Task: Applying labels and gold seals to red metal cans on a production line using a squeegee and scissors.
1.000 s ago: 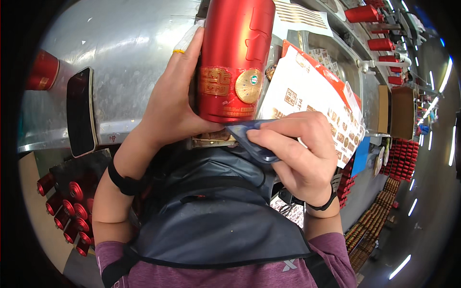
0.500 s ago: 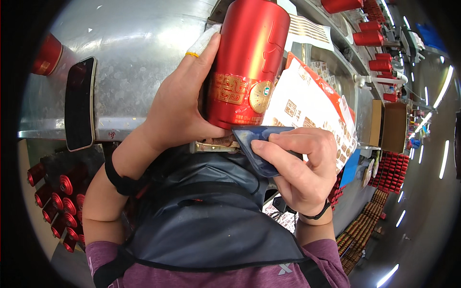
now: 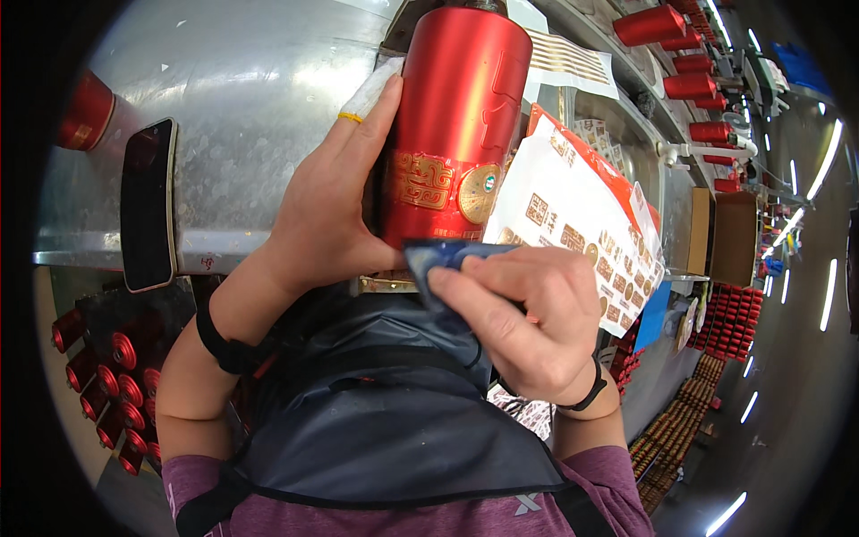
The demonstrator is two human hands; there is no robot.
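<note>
A glossy red bottle (image 3: 461, 98) lies in front of me, its neck pointing away and its base toward me. Gold decals (image 3: 420, 183) run across its side near the base, and a round gold one lies to their right. My left hand (image 3: 322, 201) is wrapped around the bottle's left side, one finger covered in white wrapping with a yellow band. Pinched between the fingers of my right hand (image 3: 541, 309) is a dark blue flat scraper (image 3: 420, 259), slightly blurred. Its edge is at the bottle's base end, over the lower rim of the decals.
A white sheet of gold decals (image 3: 573, 210) lies right of the bottle. On the metal table (image 3: 233, 98) at left are a black phone (image 3: 148, 206) and a red container (image 3: 87, 112). Red bottles (image 3: 125, 385) stand low at left; several more (image 3: 689, 85) line the far right.
My right hand and the scraper have moved left along the bottle's base end. The bottle has shifted slightly toward me, and its neck now shows.
</note>
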